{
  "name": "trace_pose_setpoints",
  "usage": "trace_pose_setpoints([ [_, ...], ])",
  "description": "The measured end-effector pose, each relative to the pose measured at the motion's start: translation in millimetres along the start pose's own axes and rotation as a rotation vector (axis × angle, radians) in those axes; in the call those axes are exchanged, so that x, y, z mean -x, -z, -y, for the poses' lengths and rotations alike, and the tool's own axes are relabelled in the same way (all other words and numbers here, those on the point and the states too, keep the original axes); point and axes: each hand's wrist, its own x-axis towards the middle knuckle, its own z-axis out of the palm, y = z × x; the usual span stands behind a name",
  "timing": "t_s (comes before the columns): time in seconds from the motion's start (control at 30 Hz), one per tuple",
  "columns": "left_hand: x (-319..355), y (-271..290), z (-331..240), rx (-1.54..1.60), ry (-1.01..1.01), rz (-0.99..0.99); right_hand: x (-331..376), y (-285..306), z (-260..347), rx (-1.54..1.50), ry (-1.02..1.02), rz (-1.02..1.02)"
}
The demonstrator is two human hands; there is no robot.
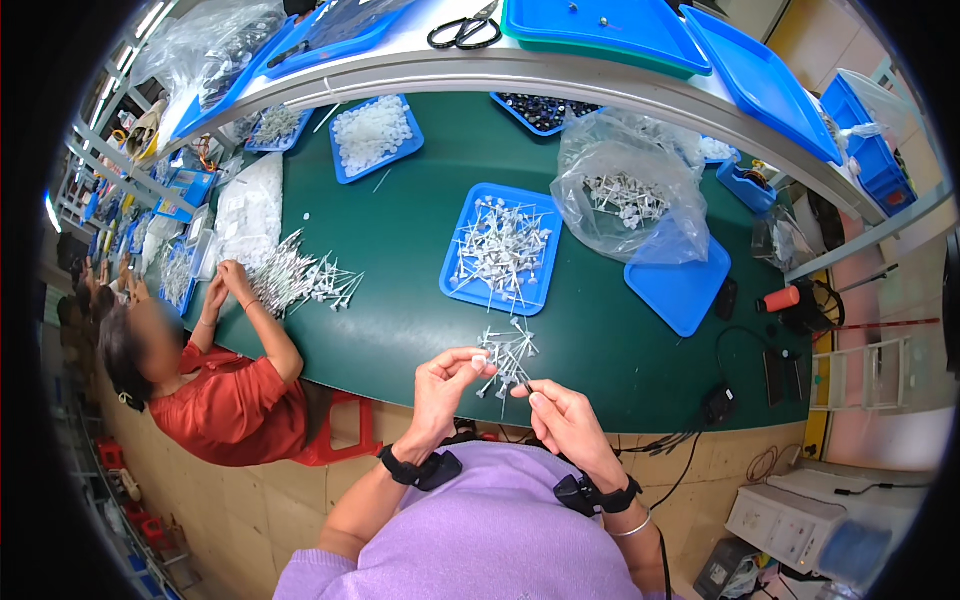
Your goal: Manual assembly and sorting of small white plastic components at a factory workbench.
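My left hand (447, 383) pinches a small white plastic piece at its fingertips, just above the near edge of the green table (400, 250). My right hand (562, 418) holds a thin white stick with a small head between thumb and forefinger. Both hands meet over a little pile of white stick parts (508, 355) lying on the table. Beyond the pile, a blue tray (500, 250) is heaped with more of the same white parts.
A clear plastic bag (625, 195) of stick parts rests on another blue tray (690, 285). To the left, a person in a red top (230, 400) handles a heap of sticks (295, 280). Scissors (465, 30) and blue trays lie on the upper shelf.
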Motion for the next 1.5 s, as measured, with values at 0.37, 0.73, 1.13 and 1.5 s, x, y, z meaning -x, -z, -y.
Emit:
trace_pose_setpoints([
  [0.37,-155.4,4.7,48.9,-0.717,-0.229,-0.100,9.4,31.9,-22.3,-0.009,-0.064,-0.171],
  [0.73,-153.9,-32.5,163.8,-0.815,0.227,-0.244,10.5,38.2,-35.5,-0.043,-0.072,-0.190],
  [1.13,-139.5,-24.2,134.7,-0.601,0.281,-0.190,19.3,33.5,-36.4,0.010,-0.049,-0.181],
  [1.5,2.4,-3.3,-20.5,-0.043,-0.236,-0.016,-4.7,-25.3,17.8,0.615,0.418,-0.264],
])
